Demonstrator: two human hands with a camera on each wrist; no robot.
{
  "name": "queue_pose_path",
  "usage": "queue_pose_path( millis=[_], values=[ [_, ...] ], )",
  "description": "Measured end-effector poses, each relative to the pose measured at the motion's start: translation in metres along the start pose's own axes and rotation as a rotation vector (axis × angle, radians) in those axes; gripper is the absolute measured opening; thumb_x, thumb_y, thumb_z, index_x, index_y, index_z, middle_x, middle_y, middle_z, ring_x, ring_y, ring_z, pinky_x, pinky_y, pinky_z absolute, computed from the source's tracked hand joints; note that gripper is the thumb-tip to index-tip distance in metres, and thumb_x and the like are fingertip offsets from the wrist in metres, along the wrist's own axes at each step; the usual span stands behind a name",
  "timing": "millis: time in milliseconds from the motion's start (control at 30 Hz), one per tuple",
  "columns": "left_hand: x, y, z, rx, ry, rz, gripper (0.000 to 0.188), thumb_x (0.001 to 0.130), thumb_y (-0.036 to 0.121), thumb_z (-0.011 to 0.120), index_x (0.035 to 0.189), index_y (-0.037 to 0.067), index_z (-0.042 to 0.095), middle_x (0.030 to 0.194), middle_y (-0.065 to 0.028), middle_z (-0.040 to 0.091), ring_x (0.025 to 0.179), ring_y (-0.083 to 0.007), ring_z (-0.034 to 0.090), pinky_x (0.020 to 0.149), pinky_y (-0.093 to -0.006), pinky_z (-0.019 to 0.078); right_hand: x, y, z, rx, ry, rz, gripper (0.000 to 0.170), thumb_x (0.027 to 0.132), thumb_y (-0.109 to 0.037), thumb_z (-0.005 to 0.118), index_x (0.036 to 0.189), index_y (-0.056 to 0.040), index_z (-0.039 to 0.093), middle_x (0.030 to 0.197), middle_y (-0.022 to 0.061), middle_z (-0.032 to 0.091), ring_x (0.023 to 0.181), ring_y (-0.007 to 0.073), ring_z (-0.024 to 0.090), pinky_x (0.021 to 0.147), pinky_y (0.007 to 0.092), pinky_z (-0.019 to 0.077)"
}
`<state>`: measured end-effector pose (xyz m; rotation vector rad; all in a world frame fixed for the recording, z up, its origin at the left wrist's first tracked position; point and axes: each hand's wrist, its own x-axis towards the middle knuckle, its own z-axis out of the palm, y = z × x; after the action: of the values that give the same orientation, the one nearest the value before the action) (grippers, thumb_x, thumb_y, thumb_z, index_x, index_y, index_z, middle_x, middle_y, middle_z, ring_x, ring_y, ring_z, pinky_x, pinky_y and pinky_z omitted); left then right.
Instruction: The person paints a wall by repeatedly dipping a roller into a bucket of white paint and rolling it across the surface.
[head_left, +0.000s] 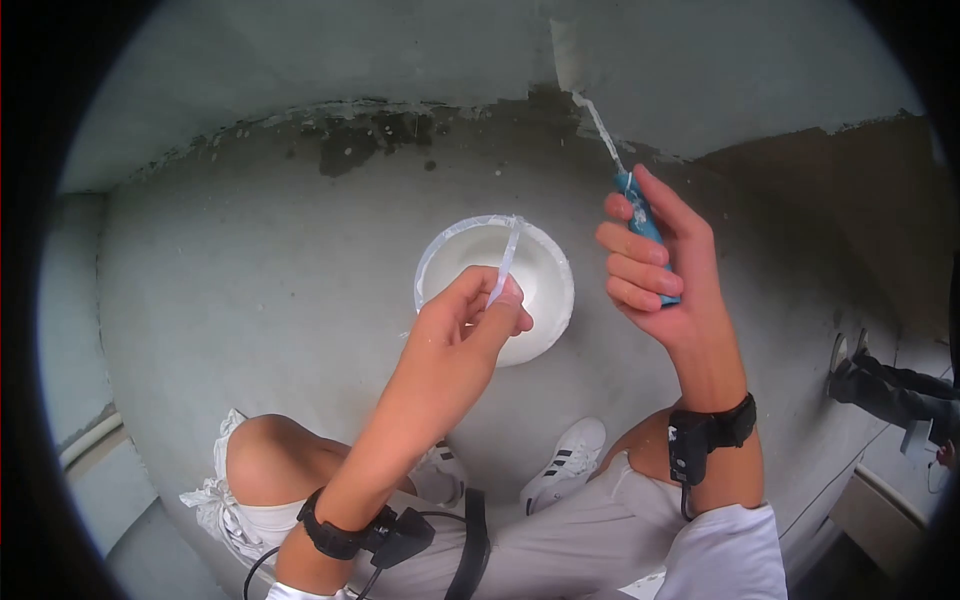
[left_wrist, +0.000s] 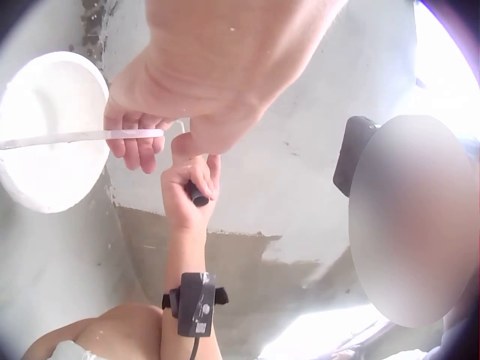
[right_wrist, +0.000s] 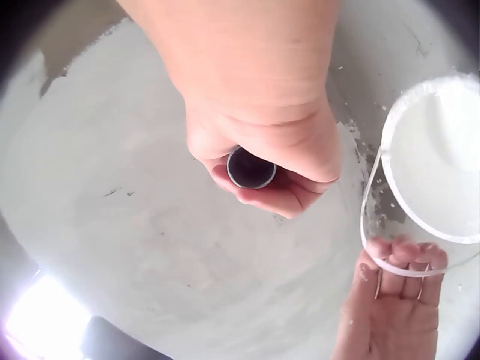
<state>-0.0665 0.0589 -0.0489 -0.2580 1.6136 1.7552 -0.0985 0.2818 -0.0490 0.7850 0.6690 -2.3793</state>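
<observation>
My left hand (head_left: 455, 325) holds the thin white handle (head_left: 510, 250) of a white bucket (head_left: 563, 270), fingers curled under it over the bucket's opening. The bucket's inside is white. Off to the right, my right hand (head_left: 670, 260) grips the blue grip of a paint roller (head_left: 645, 225). From that grip a white-smeared rod (head_left: 603, 130) runs up to a pale roller head (head_left: 567, 57) against the wall. In the right wrist view, the grip's dark round end (right_wrist: 251, 168) shows below the palm; the rest is hidden by the hand.
The grey wall (head_left: 330, 50) meets the floor (head_left: 250, 280) along a ragged line with dark wet patches (head_left: 370, 140). White shoes (head_left: 568, 460) stand below the bucket. Another person's legs (head_left: 880, 390) show at the right. A brownish area (head_left: 820, 200) spreads at the upper right.
</observation>
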Motion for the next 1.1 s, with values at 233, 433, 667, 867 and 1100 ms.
queue_pose_path(
  millis=[233, 433, 667, 867, 1100],
  values=[
    [0.032, 0.023, -0.036, 0.197, 0.169, 0.196, 0.023, 0.100, 0.024, 0.054, 0.101, 0.003, 0.063, 0.086, 0.0000, 0.061, 0.085, -0.0092, 0.054, 0.084, -0.0259, 0.0434, -0.039, -0.026, -0.012, -0.589, 0.238, -0.128, 0.040, 0.100, -0.043, 0.051, 0.079, -0.0090, 0.049, 0.048, -0.0032, 0.038, 0.031, 0.0067, 0.031, 0.032, 0.0236, 0.0262],
    [0.051, 0.047, -0.066, 0.494, 0.420, 0.359, 0.021, 0.096, 0.019, 0.055, 0.097, 0.001, 0.066, 0.076, -0.0029, 0.061, 0.071, -0.0109, 0.055, 0.066, -0.0273, 0.0457, -0.064, -0.042, -0.013, -1.198, 0.338, -0.173, 0.040, 0.098, -0.037, 0.056, 0.077, -0.0038, 0.053, 0.048, -0.0008, 0.044, 0.033, 0.0060, 0.035, 0.033, 0.0235, 0.0281],
    [0.047, 0.062, -0.086, 0.608, 0.558, 0.320, 0.025, 0.092, 0.020, 0.056, 0.093, -0.002, 0.068, 0.075, -0.0065, 0.063, 0.067, -0.0138, 0.061, 0.063, -0.0281, 0.0474, -0.053, -0.018, 0.004, -1.368, 0.210, 0.080, 0.035, 0.095, -0.033, 0.060, 0.083, -0.0007, 0.058, 0.054, -0.0017, 0.046, 0.039, 0.0065, 0.040, 0.039, 0.0255, 0.0336],
    [0.044, 0.058, -0.084, 0.652, 0.561, 0.298, 0.024, 0.091, 0.018, 0.057, 0.092, -0.003, 0.068, 0.074, -0.0071, 0.063, 0.060, -0.0155, 0.063, 0.059, -0.0283, 0.0505, -0.021, 0.028, 0.010, -1.361, 0.099, 0.112, 0.037, 0.097, -0.035, 0.054, 0.096, 0.0015, 0.062, 0.060, -0.0017, 0.048, 0.043, 0.0062, 0.041, 0.041, 0.0239, 0.0329],
    [0.036, 0.054, -0.066, 0.587, 0.498, 0.239, 0.023, 0.088, 0.019, 0.060, 0.090, -0.003, 0.068, 0.079, -0.0134, 0.068, 0.066, -0.0251, 0.064, 0.065, -0.0376, 0.0478, 0.009, 0.069, 0.002, -0.992, 0.043, 0.216, 0.038, 0.099, -0.038, 0.050, 0.107, -0.0016, 0.057, 0.065, -0.0001, 0.054, 0.042, 0.0064, 0.045, 0.040, 0.0230, 0.0335]
  ],
)
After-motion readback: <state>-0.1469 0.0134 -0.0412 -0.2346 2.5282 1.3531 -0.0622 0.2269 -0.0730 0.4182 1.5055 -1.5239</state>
